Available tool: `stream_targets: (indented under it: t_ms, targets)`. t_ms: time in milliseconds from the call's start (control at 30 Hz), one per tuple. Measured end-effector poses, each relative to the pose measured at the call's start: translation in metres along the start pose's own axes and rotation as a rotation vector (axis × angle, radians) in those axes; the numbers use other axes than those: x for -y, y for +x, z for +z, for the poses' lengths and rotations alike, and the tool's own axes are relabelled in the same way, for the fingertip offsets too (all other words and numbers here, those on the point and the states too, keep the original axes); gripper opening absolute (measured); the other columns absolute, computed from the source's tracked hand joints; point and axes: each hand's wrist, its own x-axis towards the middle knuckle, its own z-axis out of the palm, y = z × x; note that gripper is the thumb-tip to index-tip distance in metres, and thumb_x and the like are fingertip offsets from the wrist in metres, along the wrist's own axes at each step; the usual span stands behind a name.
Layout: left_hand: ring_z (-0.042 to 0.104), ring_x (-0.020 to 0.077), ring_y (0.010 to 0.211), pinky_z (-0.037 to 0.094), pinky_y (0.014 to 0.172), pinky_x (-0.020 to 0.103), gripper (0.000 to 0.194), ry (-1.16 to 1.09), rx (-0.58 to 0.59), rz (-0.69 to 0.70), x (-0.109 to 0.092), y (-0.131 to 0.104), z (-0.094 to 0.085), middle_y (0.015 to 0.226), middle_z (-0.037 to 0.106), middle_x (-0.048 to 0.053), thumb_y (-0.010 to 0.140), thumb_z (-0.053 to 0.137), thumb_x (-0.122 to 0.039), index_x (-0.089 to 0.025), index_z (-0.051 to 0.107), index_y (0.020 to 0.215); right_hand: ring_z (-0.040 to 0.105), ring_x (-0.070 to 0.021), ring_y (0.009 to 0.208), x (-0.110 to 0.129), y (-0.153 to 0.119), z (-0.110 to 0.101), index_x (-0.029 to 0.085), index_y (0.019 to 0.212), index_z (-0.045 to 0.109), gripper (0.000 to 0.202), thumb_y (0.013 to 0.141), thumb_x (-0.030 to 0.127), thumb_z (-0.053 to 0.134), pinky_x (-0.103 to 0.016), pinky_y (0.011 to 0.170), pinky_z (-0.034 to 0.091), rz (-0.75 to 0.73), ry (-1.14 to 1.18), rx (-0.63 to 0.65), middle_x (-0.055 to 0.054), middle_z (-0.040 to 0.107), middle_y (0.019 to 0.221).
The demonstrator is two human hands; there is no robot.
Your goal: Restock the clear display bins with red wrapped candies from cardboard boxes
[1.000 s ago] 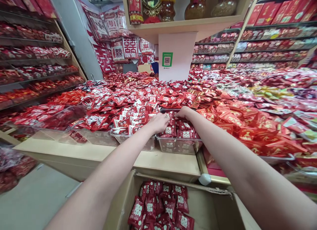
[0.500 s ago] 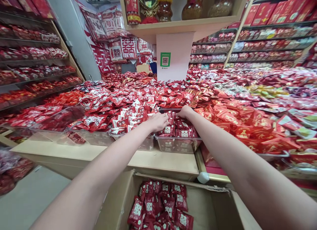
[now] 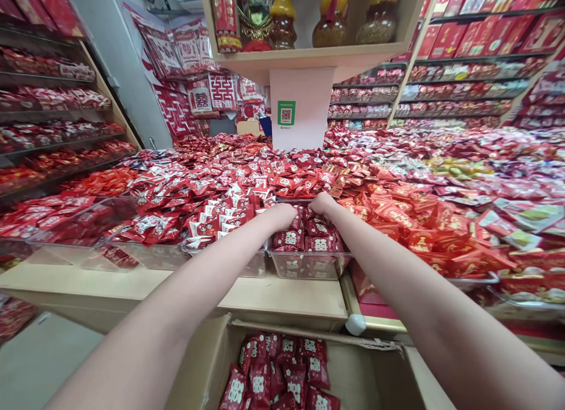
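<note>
My left hand [image 3: 286, 215] reaches into the left back part of a clear plastic bin [image 3: 309, 265] on the counter. Dark red candy packets [image 3: 315, 244] with white double-happiness characters fill the bin. At its back right, my right hand [image 3: 323, 204] bends down among the same packets. Both hands touch packets, but their fingers point down and away, so their grip is hidden. Below the counter stands an open cardboard box [image 3: 379, 369], holding more of these dark red packets [image 3: 282, 372] on its left side.
Bins of red-and-white packets [image 3: 220, 219] adjoin on the left, orange-red packets [image 3: 406, 216] on the right. A white post [image 3: 302, 110] with a QR code carries an overhanging display shelf [image 3: 309, 56]. A white corner guard [image 3: 355, 324] juts out by the counter edge [image 3: 282, 298].
My left hand has curled, its stretched fingers dropping out of sight among the packets. My right hand stays at the bin's back right. The view has tilted up and turned slightly right.
</note>
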Motion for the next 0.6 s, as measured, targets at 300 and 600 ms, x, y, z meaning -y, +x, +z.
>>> stream_targets:
  t_ms: [300, 600]
  targets:
    - [0.047, 0.0257, 0.101, 0.040, 0.084, 0.038, 0.027, 0.094, -0.088, -0.137, 0.018, -0.008, -0.007, 0.098, 0.062, 0.013, 0.079, 0.043, -0.015, -0.015, 0.064, 0.095, 0.060, -0.0207, 0.088, 0.002, -0.003, -0.004, 0.011, 0.106, 0.056, 0.037, 0.071, 0.023, 0.058, -0.024, 0.070, 0.047, 0.035, 0.079, -0.019, -0.013, 0.064, 0.098]
    - [0.048, 0.0275, 0.101, 0.037, 0.086, 0.041, 0.021, 0.064, -0.031, -0.221, 0.019, -0.002, -0.008, 0.088, 0.064, 0.012, 0.073, 0.050, -0.023, -0.016, 0.066, 0.085, 0.060, -0.0227, 0.091, -0.008, 0.002, -0.006, 0.004, 0.103, 0.057, 0.044, 0.068, 0.030, 0.064, -0.024, 0.071, 0.048, 0.103, 0.013, 0.004, -0.018, 0.063, 0.098]
